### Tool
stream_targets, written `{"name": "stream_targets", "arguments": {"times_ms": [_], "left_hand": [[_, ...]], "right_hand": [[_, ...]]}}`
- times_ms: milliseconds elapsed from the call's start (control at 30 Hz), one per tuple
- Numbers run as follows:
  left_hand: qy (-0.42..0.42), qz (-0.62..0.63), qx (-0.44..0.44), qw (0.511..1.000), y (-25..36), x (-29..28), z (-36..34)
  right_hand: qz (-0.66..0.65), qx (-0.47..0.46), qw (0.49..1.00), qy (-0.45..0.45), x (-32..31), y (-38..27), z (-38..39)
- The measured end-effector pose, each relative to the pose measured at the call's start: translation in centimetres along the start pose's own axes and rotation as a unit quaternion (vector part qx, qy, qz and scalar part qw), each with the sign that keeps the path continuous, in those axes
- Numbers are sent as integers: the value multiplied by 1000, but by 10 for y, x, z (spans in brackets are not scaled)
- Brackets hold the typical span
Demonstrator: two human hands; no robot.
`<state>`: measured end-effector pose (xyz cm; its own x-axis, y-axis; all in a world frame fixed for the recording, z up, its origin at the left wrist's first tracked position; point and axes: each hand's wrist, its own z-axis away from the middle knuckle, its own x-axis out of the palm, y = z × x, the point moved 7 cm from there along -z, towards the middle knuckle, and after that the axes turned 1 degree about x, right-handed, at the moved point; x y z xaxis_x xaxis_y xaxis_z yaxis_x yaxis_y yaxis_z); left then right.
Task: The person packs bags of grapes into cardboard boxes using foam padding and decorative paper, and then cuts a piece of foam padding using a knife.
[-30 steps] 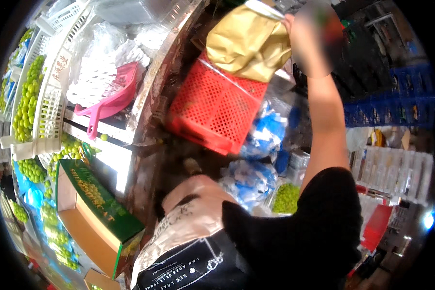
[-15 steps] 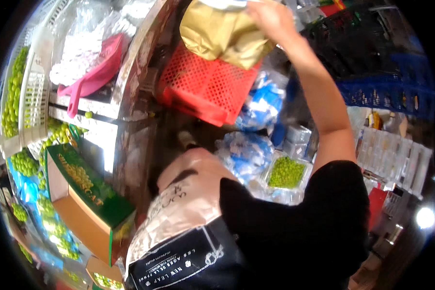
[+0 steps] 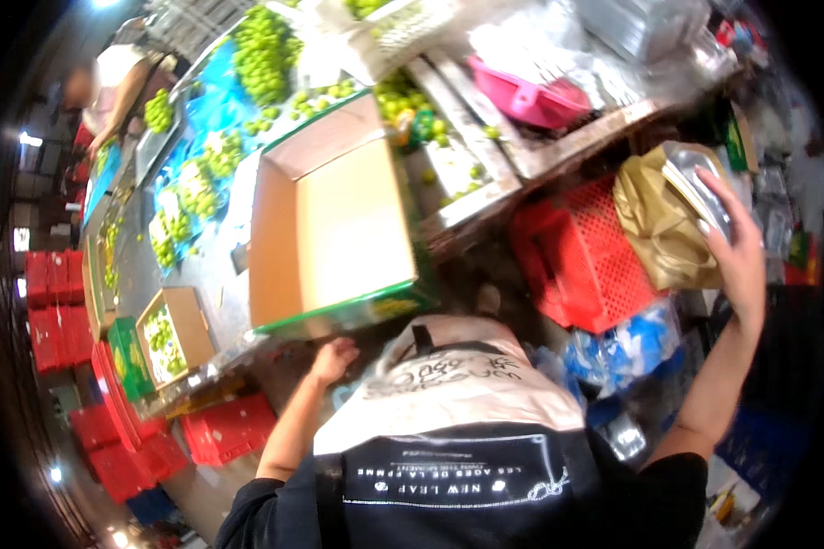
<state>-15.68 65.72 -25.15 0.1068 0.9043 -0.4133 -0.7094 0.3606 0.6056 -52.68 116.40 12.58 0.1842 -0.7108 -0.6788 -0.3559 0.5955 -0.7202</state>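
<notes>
My right hand (image 3: pixel 737 252) reaches out to the right, thumb and fingers closed on a silvery-white stack of thin sheets (image 3: pixel 696 188). What the sheets are is too blurred to tell. They stick out of a crumpled gold bag (image 3: pixel 659 215), which rests on a red perforated basket (image 3: pixel 604 247). Low beside the front edge of an open green-rimmed cardboard box (image 3: pixel 339 220), my left hand (image 3: pixel 334 360) hangs with loosely bent fingers and nothing visible in them. The box looks empty and sits on the table among green grapes (image 3: pixel 197 188).
A pink scoop-like container (image 3: pixel 531 96) lies on the wooden-edged table. A smaller box of grapes (image 3: pixel 163 343) stands at the left. Red crates (image 3: pixel 229 428) are below the table. Blue-and-white plastic (image 3: pixel 623 348) lies under the basket. Another person (image 3: pixel 119 78) stands at the far left.
The view has swung left, so the table, green box and basket appear shifted right. My left hand has come into sight. My right hand stays at the gold bag.
</notes>
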Motion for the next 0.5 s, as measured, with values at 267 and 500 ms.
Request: {"name": "stream_targets", "arguments": {"times_ms": [267,500], "left_hand": [[54,16,-13,998,-75,-23,57],[168,231,21,958,-101,-91,221]], "right_hand": [[-96,-575,772,-253,130,-343,107],[-152,-664,655,-328,177,-449,120]]}}
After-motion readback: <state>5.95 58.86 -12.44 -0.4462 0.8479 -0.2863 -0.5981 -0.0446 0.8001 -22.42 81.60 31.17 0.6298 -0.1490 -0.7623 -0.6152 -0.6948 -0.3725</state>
